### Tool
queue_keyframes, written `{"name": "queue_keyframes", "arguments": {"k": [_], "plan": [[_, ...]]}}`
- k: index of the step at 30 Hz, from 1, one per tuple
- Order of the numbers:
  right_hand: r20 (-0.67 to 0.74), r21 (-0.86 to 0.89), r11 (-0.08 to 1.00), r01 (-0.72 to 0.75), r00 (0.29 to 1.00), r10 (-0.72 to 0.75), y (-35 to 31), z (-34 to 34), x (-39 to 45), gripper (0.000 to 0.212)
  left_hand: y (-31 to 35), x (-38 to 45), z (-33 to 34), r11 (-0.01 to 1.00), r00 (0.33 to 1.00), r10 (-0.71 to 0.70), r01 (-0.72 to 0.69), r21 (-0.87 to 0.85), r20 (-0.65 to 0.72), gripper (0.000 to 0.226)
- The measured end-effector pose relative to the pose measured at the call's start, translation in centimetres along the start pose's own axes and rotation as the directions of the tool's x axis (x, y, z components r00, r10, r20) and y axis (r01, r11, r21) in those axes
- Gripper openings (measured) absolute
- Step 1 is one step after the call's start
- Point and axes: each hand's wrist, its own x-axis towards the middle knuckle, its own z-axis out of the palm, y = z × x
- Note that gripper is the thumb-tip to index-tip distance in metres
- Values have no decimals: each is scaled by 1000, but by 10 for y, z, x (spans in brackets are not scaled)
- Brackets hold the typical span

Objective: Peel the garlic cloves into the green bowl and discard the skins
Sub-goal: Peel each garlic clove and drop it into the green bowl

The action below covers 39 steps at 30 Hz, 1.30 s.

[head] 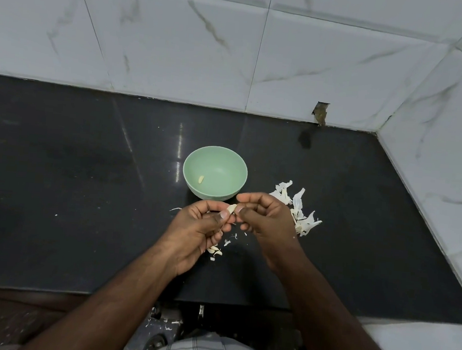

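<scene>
A pale green bowl [216, 157] stands on the black counter with one peeled clove [201, 179] inside. Just in front of it my left hand [199, 227] pinches a garlic clove [231, 208] between thumb and fingers. My right hand [265, 217] meets it from the right, fingertips pinching at the clove's end. A pile of white garlic skins [299, 207] lies right of my right hand. Several unpeeled cloves [215, 250] lie on the counter under my left hand, partly hidden.
Small skin scraps [230, 239] are scattered between my hands. The black counter [85, 191] meets a white marbled tile wall [234, 50] behind and on the right. Its front edge runs just below my forearms, and floor with skin bits shows below.
</scene>
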Motion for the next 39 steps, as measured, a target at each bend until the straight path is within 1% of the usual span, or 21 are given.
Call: {"name": "queue_keyframes", "arguments": {"k": [3, 7, 11, 14, 16, 17, 19, 20, 21, 22, 23, 25, 27, 29, 30, 32, 35, 37, 39], "plan": [[-15, -32, 999, 16, 1000, -16, -1, 1, 0, 21, -1, 1, -1, 1000, 1000, 23, -23, 13, 1, 17], [-44, -107, 994, 28, 998, -33, -1, 3, -2, 23, -3, 3, -1, 999, 998, 44, -43, 28, -55, 14], [-31, -210, 977, 22, 999, -29, 6, -1, -5, 28, -3, 4, -3, 998, 993, 57, -54, 25, -102, 14], [-53, -307, 952, 5, 998, -23, 9, -16, -6, 22, -1, 4, -7, 998, 991, 60, -56, 35, -119, 14], [-107, -452, 892, 11, 992, -66, 11, -31, -4, 19, 0, 4, -8, 998, 990, 57, -52, 42, -126, 11], [-123, -554, 832, 10, 988, -95, 11, -39, -2, 21, -1, 4, -8, 998, 990, 55, -49, 47, -129, 10], [-92, -739, 673, 24, 987, -136, 9, -47, -2, 30, -2, 4, -7, 996, 990, 56, -47, 70, -129, 11], [-58, -785, 618, 54, 986, -159, 6, -47, -2, 35, -2, 4, -6, 995, 990, 59, -48, 86, -126, 12], [-27, -789, 607, 91, 983, -183, 3, -47, -2, 38, -2, 5, -6, 993, 990, 62, -50, 104, -124, 11], [-1, -761, 636, 129, 980, -201, -1, -43, -4, 36, -3, 5, -5, 991, 991, 66, -51, 126, -119, 10], [23, -701, 695, 160, 979, -203, -5, -37, -7, 32, -3, 5, -4, 987, 991, 72, -54, 151, -113, 10], [71, -575, 801, 166, 986, -153, -10, -23, -9, 28, -3, 6, -3, 975, 991, 90, -67, 212, -98, 11], [93, -544, 821, 173, 985, -146, -11, -12, -9, 22, -2, 6, -2, 960, 989, 116, -89, 265, -87, 11], [65, -538, 823, 182, 982, -175, -11, -5, -8, 26, -1, 5, -1, 958, 986, 143, -116, 261, -87, 8], [46, -518, 837, 175, 983, -177, -12, -3, -8, 27, -1, 4, -1, 963, 984, 153, -129, 238, -86, 10], [20, -467, 871, 151, 987, -161, -12, 0, -8, 28, -2, 5, -1, 968, 983, 166, -147, 203, -80, 15], [-6, -394, 917, 66, 997, -75, -10, 5, -8, 23, -5, 5, -3, 948, 970, 232, -208, 240, -77, 12], [-11, -314, 949, -35, 999, 34, -10, 5, -9, 17, -5, 4, -6, 896, 947, 317, -282, 342, -50, 14], [2, -218, 966, -135, 990, 139, -12, 5, -10, 14, -3, 4, -9, 811, 923, 384, -338, 478, 2, 23]]}}
